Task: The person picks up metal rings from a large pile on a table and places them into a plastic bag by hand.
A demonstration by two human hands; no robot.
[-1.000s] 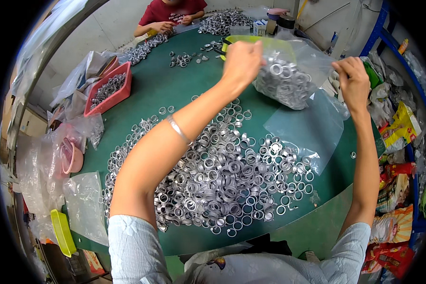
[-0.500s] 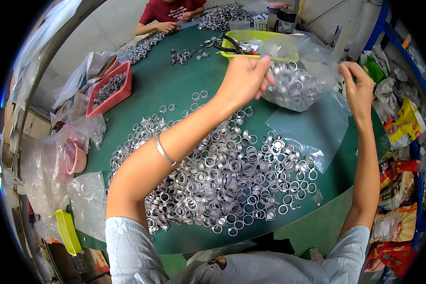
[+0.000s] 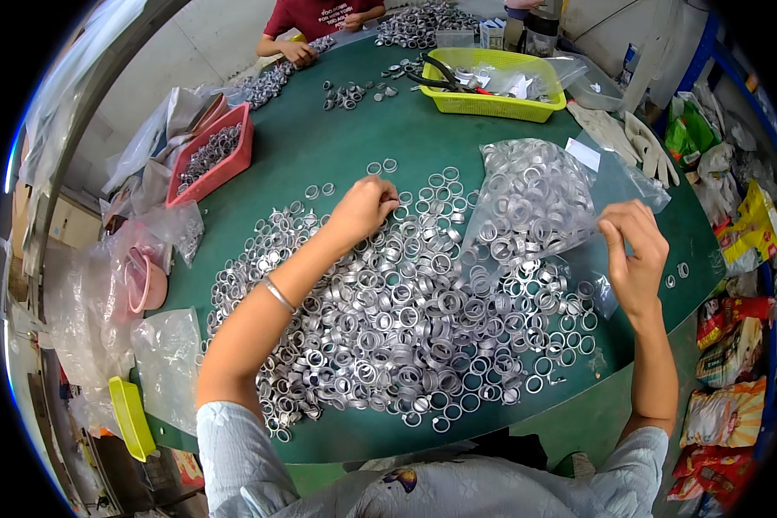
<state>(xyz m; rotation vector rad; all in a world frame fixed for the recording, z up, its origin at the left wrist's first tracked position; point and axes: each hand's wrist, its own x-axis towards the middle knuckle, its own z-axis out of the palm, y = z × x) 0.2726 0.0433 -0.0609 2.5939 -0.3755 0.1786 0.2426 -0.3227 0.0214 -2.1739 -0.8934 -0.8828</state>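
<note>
The work in hand looks like emptying a clear plastic bag of metal rings onto the green surface: the bag lies tilted, its mouth toward the big heap of metal rings that covers the middle of the surface and spreads to its near edge. A good part of the bag's load is inside it yet, bunched in the upper part toward the far right of the surface, so the tipping step seems partly done.

The right hand is raised above the right edge of the surface, thumb and forefinger pinched narrowly on the bag's lower corner, the other fingers curled; the forearm rises from the lower edge of the view, elbow bent. The left hand reaches far across the heap, arm nearly straight with a thin bracelet on the wrist, fingers bent down and closed loosely at the far rim of the heap; whether it grips rings there or only touches them cannot be told.

The next move probably calls for lifting the bag's closed end higher so that the remaining rings slide out, with the pinch kept firm, since the thin film could slip.

Beyond the heap a yellow basket stands near the far edge, a red tray of rings near the left edge, and another person's hand works at the far side
</note>
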